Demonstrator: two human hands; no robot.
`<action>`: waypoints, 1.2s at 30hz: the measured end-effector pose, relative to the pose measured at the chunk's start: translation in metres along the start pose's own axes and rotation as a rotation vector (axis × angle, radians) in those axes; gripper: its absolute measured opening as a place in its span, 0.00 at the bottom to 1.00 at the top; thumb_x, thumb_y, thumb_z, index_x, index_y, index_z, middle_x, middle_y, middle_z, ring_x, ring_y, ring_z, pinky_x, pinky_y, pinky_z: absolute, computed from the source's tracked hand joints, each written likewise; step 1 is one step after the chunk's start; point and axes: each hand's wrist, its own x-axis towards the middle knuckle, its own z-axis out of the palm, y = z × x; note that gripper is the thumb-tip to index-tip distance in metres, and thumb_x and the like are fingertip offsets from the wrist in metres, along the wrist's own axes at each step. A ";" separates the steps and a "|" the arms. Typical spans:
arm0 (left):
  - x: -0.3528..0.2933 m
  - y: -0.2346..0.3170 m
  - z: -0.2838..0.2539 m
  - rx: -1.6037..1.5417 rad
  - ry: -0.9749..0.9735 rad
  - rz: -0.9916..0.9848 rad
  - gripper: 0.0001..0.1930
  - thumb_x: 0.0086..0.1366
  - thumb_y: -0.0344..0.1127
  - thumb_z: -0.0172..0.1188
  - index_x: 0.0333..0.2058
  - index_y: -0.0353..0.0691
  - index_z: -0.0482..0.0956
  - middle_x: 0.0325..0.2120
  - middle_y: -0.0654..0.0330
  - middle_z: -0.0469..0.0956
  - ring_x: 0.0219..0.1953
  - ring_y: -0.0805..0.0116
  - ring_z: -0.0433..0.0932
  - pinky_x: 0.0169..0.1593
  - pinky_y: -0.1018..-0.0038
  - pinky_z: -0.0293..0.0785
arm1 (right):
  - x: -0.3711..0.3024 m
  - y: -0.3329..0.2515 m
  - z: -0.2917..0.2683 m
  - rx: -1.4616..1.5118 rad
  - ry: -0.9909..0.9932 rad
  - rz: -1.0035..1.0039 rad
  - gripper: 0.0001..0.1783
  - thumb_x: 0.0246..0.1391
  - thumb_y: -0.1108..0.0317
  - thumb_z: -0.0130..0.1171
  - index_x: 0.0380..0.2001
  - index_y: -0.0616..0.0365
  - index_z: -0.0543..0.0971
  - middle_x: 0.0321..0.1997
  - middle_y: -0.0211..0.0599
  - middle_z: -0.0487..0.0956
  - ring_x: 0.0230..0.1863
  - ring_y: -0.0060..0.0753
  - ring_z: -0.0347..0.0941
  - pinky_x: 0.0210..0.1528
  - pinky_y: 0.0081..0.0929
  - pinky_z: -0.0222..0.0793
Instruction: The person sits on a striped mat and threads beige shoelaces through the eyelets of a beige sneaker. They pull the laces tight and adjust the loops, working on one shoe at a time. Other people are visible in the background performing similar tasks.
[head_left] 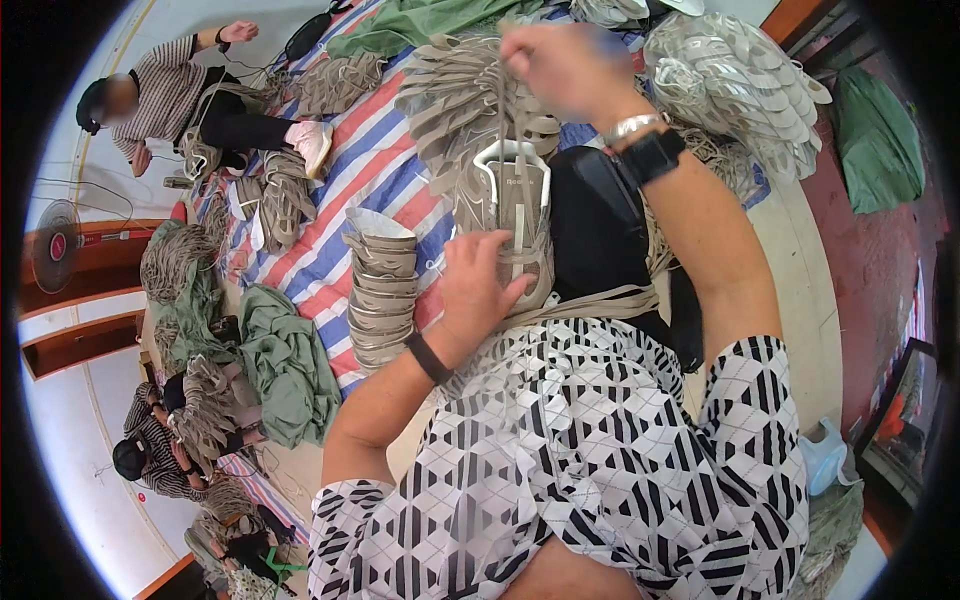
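On my lap lies a beige shoe upper (520, 225) with a white-trimmed collar, its toe end toward me. My left hand (470, 285) holds its left side, thumb and fingers curved over the upper. Raised beyond the shoe, my right hand (570, 75) is blurred, its fingers pinched on a beige shoelace (512, 110) that runs up from the upper. More beige laces (590, 305) lie across my lap. Just past the shoe spreads a fanned pile of beige uppers (465, 105).
A stack of nested uppers (382, 290) stands left on the striped sheet (320, 240). Bundled uppers (735, 90) lie at far right, near a green sack (875, 140). Green cloth (285, 360) lies left. Two other people (165, 95) sit at left, near a fan (57, 245).
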 end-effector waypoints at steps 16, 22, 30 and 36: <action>-0.019 -0.009 -0.003 -0.046 -0.097 -0.059 0.33 0.46 0.40 0.71 0.49 0.37 0.67 0.40 0.52 0.69 0.45 0.54 0.69 0.45 0.64 0.70 | -0.017 -0.037 -0.011 -0.008 -0.176 -0.013 0.14 0.62 0.59 0.51 0.31 0.59 0.76 0.20 0.24 0.73 0.11 0.07 0.56 0.14 0.09 0.52; 0.022 0.009 -0.073 -0.294 0.017 0.256 0.17 0.53 0.37 0.65 0.40 0.40 0.76 0.34 0.53 0.74 0.35 0.54 0.73 0.41 0.63 0.71 | -0.077 -0.066 -0.006 -0.500 -0.246 0.058 0.16 0.63 0.58 0.51 0.33 0.61 0.77 0.20 0.26 0.74 0.10 0.06 0.54 0.11 0.05 0.46; 0.036 0.149 -0.144 -0.664 0.716 0.629 0.07 0.51 0.41 0.66 0.23 0.45 0.80 0.23 0.65 0.78 0.25 0.71 0.73 0.29 0.77 0.73 | -0.100 -0.084 0.040 -0.476 -0.180 0.094 0.12 0.60 0.65 0.56 0.34 0.64 0.81 0.18 0.28 0.77 0.14 0.14 0.65 0.16 0.11 0.58; 0.023 0.138 -0.177 -0.650 0.336 0.628 0.09 0.54 0.42 0.58 0.26 0.46 0.83 0.29 0.67 0.80 0.29 0.72 0.75 0.28 0.77 0.75 | -0.103 -0.075 0.058 -0.565 -0.244 -0.159 0.11 0.60 0.67 0.55 0.31 0.64 0.81 0.16 0.26 0.75 0.14 0.09 0.62 0.14 0.10 0.54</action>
